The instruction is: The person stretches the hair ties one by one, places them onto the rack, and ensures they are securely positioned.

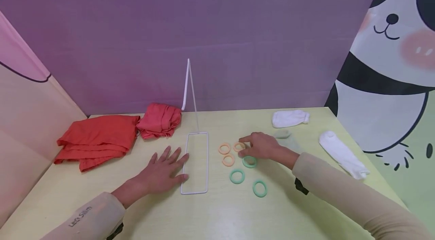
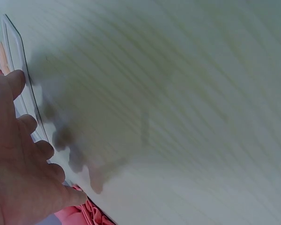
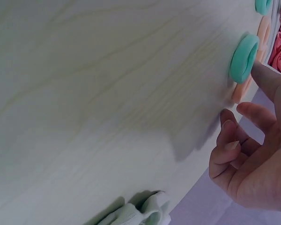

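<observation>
In the head view my left hand reaches over the table with fingers spread, index fingertip and thumb tip right at the left bar of a white wire stand's rectangular base. My right hand has its thumb and index finger around an orange ring, one at each side of it; its other fingers are curled. Two more orange rings, one behind and one in front, lie to the left. A green ring lies beside the right thumb. Two other green rings are nearer me.
The stand's upright rises at the back, with an arm bent down from its top. Folded red cloth and a smaller red bundle lie left. White socks and a pale grey-green sock lie right.
</observation>
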A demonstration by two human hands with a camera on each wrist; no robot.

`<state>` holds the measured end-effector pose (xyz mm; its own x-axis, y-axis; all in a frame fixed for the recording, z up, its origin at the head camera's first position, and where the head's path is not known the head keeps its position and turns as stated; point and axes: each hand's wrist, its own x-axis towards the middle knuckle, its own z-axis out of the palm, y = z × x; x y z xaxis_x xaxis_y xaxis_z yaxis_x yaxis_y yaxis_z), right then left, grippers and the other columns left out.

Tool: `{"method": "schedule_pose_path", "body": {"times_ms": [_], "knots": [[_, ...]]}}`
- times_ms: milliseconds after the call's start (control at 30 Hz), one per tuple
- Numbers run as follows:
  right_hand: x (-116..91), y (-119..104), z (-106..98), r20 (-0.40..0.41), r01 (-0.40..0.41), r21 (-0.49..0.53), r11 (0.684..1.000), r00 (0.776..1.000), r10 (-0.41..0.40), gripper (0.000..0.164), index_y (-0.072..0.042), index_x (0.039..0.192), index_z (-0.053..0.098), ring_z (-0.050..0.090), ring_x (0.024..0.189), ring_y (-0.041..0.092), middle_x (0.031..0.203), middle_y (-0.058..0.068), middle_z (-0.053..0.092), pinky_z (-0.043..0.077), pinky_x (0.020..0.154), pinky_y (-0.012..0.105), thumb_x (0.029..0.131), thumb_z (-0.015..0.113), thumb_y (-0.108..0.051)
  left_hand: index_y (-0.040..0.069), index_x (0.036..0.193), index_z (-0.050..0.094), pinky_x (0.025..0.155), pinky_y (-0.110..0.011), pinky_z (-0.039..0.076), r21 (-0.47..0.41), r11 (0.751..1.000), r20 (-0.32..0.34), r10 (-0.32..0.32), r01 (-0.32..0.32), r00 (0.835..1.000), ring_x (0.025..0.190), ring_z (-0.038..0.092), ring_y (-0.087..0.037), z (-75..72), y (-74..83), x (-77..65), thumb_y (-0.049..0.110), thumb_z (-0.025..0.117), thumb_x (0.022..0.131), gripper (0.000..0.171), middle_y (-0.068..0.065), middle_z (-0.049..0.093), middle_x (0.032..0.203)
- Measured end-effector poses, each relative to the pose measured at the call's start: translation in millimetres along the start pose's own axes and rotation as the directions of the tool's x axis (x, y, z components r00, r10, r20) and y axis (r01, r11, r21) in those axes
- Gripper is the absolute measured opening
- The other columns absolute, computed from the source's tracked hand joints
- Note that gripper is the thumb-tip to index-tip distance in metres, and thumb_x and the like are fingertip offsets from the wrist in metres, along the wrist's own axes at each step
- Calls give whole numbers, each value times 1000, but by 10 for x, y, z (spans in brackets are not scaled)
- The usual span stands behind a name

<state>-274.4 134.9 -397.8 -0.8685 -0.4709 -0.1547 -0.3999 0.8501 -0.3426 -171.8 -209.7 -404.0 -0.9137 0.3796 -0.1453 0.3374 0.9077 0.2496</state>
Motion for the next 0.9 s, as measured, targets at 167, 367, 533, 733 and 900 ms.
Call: {"method": "schedule_pose_path", "body": {"times_ms": [167, 367, 533, 733, 900], "knots": [[26, -3, 14, -6, -10, -9, 1000, 1000, 10, 55, -25, 138, 63, 48, 66, 13, 52, -3, 52, 26, 48, 27, 88, 72, -48, 19, 158, 33, 114, -76, 10, -2, 1000, 1, -1, 1, 1000, 153, 10, -49, -11, 1, -9, 57, 52, 98, 73, -15, 25, 166], [31, -8, 33, -47, 37, -45, 998, 998, -39, 45, -23, 132, 67, 58, 79, 12, 84, -2, 65, 40, 51, 28, 92, 68, -44, 19, 159, 30, 116, -74, 9, -1, 1000, -9, 10, -10, 1000, 154, 9, -47, 22, -36, -3, 57, 49, 99, 73, -13, 23, 167], [37, -12, 87, -104, 106, -90, 990, 988, -115, 35, -19, 125, 71, 56, 75, 11, 93, 1, 63, 44, 54, 28, 95, 66, -36, 18, 159, 28, 117, -73, 7, -1, 999, -4, 32, -32, 999, 155, 9, -44, 66, -95, 18, 57, 49, 100, 74, -9, 21, 168], [36, -18, 144, -164, 146, -144, 979, 972, -169, 28, -18, 119, 72, 53, 70, 9, 91, -1, 61, 45, 54, 28, 96, 64, -33, 17, 160, 26, 117, -73, 5, -11, 999, 4, 45, -45, 999, 156, 11, -40, 103, -139, 32, 59, 47, 100, 76, -8, 20, 168], [42, -12, 158, -199, 159, -163, 974, 961, -190, 26, -17, 116, 73, 54, 66, 9, 91, 0, 62, 45, 53, 28, 97, 63, -31, 17, 160, 27, 117, -73, 6, 4, 998, -15, 57, -57, 998, 156, 13, -39, 114, -139, 24, 59, 46, 100, 75, -7, 21, 168]]}}
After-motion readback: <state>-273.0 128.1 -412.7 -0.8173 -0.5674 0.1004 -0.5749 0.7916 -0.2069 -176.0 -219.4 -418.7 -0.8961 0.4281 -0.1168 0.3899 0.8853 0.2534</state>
